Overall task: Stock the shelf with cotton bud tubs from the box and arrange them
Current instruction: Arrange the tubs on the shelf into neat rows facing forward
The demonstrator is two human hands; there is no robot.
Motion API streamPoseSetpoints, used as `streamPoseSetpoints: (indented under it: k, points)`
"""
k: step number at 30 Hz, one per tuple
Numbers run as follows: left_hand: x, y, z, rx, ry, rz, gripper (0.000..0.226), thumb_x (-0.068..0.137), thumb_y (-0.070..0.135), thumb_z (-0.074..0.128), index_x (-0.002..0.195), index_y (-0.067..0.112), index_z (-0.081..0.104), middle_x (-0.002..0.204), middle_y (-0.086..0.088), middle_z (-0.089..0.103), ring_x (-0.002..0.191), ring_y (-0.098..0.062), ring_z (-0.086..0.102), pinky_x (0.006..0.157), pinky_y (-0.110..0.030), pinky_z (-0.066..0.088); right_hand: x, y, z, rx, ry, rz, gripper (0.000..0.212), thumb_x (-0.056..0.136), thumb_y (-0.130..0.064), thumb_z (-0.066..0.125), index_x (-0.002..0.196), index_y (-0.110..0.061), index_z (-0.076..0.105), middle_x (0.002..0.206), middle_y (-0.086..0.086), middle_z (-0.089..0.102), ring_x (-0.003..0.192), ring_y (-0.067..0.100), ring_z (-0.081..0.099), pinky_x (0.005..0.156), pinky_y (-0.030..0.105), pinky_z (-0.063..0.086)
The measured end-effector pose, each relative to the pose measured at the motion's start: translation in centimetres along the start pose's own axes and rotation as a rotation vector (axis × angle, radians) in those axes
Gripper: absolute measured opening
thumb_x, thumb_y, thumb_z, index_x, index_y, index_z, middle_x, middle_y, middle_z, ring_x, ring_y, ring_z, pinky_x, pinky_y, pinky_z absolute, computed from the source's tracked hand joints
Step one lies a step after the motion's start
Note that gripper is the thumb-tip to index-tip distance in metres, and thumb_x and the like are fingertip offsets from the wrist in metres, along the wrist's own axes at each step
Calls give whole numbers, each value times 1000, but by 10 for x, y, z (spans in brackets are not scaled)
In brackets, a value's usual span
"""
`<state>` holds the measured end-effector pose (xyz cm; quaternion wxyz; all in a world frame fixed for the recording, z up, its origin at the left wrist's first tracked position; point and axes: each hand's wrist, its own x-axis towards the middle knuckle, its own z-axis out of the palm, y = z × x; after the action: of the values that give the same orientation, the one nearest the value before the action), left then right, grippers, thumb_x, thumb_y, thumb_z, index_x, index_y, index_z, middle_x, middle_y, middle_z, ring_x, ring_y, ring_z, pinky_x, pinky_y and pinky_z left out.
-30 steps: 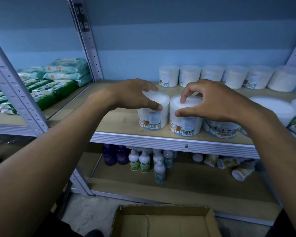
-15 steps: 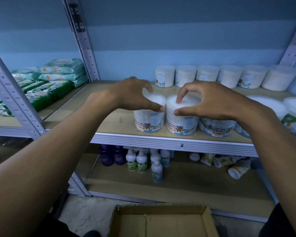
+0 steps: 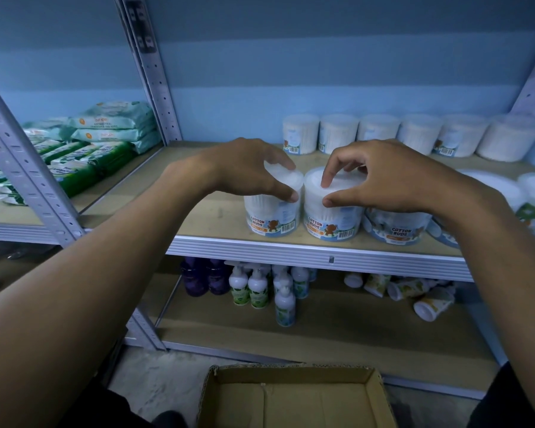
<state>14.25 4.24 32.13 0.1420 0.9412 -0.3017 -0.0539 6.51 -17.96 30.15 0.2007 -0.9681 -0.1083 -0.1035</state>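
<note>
A pale blue wall (image 3: 291, 72) stands behind grey perforated metal uprights (image 3: 150, 72) carrying wooden shelf boards (image 3: 204, 217). Below lies a grey concrete floor (image 3: 155, 384). The light is dim and bluish.

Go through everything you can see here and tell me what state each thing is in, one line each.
Left hand: gripping the left front tub from above.
Right hand: gripping the neighbouring tub from above.
Left front tub: upright, lid on, near the shelf edge.
Neighbouring tub: upright, lid on.
Back row of tubs: upright, lined along the wall.
Cardboard box: open, visible part empty.
Pump bottles: upright.
Cups on lower shelf: toppled.
</note>
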Motion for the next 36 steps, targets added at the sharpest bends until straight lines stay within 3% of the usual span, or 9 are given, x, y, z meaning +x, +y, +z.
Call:
streamPoseSetpoints:
  k: [8,13,17,22,28,36]
  points:
    - [2,0,3,35,53,-7,68,68,71,71,128,42,59,137,11,55,127,-12,49,95,-27,37,1,5,-2,71,-60,-4,19,76,-38,81,91,-39,69,118,-22,66,116,-1,58,104,36,47]
    - [4,-2,1,-13,36,-12,78,68,72,72,137,41,52,148,14,45,133,-13,45,99,-27,34,-2,2,-3,67,-14,-5,31,70,-53,80,96,-44,67,124,-25,60,120,0,52,101,32,44]
    - [6,-8,-3,-53,-27,-5,67,71,63,76,132,45,55,142,19,49,126,-10,46,96,-28,36,-2,1,-3,26,35,-3,31,68,-55,82,91,-40,68,116,-18,62,115,7,54,91,29,43]
    - [7,-10,-1,-37,-10,19,58,73,61,75,125,43,62,136,19,55,113,-8,47,91,-28,35,-1,2,-2,28,7,18,27,68,-55,81,88,-41,70,114,-17,66,116,11,55,96,38,47]
    - [5,-8,-1,-23,2,17,57,74,61,75,126,42,62,138,16,54,125,-11,49,94,-27,35,0,7,-2,64,-29,-2,27,68,-56,79,88,-42,68,120,-18,66,119,7,58,103,42,47]
    - [4,-4,0,-1,24,8,57,74,62,73,126,40,63,139,14,54,121,-11,50,93,-26,35,1,10,0,80,-40,-13,25,69,-50,78,89,-39,67,121,-18,65,120,5,57,104,40,46]
